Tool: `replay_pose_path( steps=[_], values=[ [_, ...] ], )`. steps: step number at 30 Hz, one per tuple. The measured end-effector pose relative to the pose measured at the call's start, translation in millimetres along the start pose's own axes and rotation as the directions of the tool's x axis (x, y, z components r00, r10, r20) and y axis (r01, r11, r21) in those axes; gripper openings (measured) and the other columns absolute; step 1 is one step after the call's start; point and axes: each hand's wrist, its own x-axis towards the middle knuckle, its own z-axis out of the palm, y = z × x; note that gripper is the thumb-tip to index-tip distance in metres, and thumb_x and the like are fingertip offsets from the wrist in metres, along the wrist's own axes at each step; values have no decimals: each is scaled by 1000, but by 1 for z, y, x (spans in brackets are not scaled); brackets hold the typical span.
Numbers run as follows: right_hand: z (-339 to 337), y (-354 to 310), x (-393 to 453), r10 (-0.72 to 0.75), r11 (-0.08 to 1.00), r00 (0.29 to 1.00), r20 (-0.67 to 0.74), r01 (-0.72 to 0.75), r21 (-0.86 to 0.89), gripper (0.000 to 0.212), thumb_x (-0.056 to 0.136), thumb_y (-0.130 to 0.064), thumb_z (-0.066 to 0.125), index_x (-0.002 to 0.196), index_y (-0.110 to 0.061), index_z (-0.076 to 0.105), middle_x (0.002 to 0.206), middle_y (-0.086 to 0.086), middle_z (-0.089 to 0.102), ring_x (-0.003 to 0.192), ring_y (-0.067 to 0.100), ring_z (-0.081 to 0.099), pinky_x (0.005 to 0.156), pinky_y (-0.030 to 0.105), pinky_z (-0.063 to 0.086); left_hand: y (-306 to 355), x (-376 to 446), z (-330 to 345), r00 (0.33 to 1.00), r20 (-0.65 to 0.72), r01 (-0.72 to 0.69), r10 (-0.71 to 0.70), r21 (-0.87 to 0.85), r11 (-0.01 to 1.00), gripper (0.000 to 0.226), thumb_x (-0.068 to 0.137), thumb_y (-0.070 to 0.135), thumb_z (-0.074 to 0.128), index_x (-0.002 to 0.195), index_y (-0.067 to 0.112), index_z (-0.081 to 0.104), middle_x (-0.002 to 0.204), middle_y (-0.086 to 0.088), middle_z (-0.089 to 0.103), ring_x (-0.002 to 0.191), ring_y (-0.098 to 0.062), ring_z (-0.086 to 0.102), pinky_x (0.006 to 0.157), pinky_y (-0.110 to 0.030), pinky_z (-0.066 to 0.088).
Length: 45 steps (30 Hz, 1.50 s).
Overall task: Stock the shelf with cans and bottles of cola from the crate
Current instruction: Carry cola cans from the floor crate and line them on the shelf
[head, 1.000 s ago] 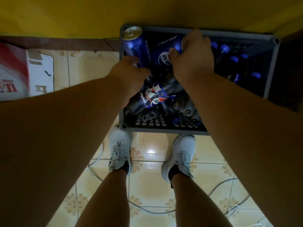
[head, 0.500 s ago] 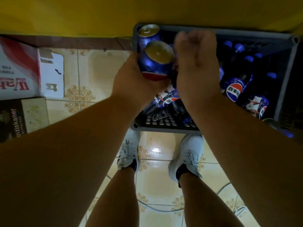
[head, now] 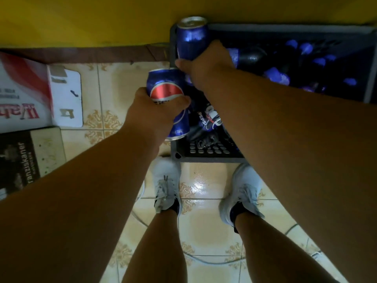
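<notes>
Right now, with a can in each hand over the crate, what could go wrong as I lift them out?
The left hand grips its can tilted, low on the body, so it might slip. The right hand holds the upright can only near its base, beside the crate wall, where it could knock. A cable loops behind the shoes: a trip risk when stepping back.

Crate mouth open, floor partly blocked
Bottles (head: 275, 75) fill the crate (head: 206, 159) toward 2 o'clock; cartons (head: 26, 92) block 9 o'clock.
</notes>
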Motion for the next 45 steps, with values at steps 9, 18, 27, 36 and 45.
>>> replay_pose_path(
  steps=[9,18,27,36,45],
  values=[
    [-57,10,-150,160,904,986,-38,-131,407,50,68,-54,83,101,-25,60,87,-12,66,79,6,66,73,28,56,42,-73,-45,997,54,53,-47,-110,993,37,81,34,77,110,22,56,98,-1,67,78,-16,67,57,-23,53],
    [-192,16,-279,249,818,964,98,-263,511,37,86,-43,72,113,-21,58,103,11,67,86,28,67,68,34,51,98,-229,-57,982,187,47,-37,-47,998,99,35,81,81,116,29,55,113,-3,70,100,-26,70,91,-52,56],
    [-375,-66,-387,-118,545,982,146,-59,836,74,69,-51,76,127,-8,57,104,12,76,87,26,75,71,38,60,234,-397,-41,916,351,-80,196,-319,944,65,63,31,81,121,10,60,99,-11,76,78,-24,74,64,-36,59],
    [-493,-64,-469,-234,398,971,-59,151,905,87,40,-58,95,109,-13,66,87,4,71,81,25,70,89,48,54,311,-487,-40,796,525,-116,300,-355,928,59,69,36,73,119,9,61,87,-8,70,77,-26,66,58,-32,60],
    [-436,-62,-519,-20,217,986,-168,169,962,69,56,-55,86,107,-11,70,92,14,71,75,25,69,70,38,58,321,-490,-47,714,660,-131,234,-202,971,47,79,51,61,106,12,66,91,-14,72,74,-27,67,75,-39,57]
  ],
)
